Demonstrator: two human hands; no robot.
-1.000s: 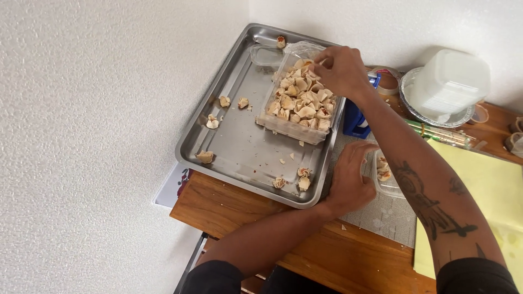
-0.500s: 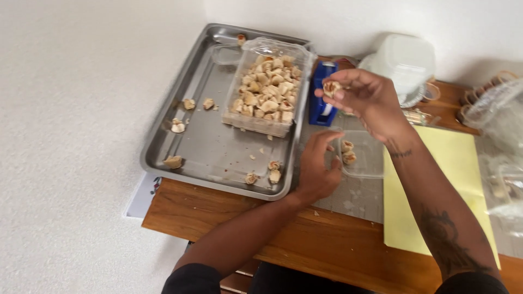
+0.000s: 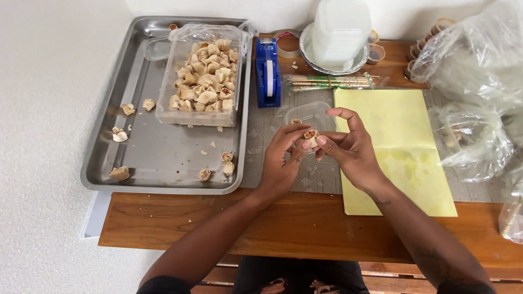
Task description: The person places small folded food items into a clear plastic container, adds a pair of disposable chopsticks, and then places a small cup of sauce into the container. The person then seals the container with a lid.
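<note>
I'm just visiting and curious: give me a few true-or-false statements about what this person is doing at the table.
1. Both hands hold one small dumpling. True: left hand and right hand pinch it together.
2. The steel tray holds a clear tub of dumplings. True.
3. The tape dispenser is red. False: it is blue.
4. The yellow sheet lies inside the tray. False: it lies on the table, right of the hands.

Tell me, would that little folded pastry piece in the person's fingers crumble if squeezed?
Probably. The folded pastry piece looks thin and crisp, and crumbs lie scattered over the metal tray, so it likely breaks easily. Both the left hand and right hand pinch it with fingertips only, which suggests it is light.
</note>
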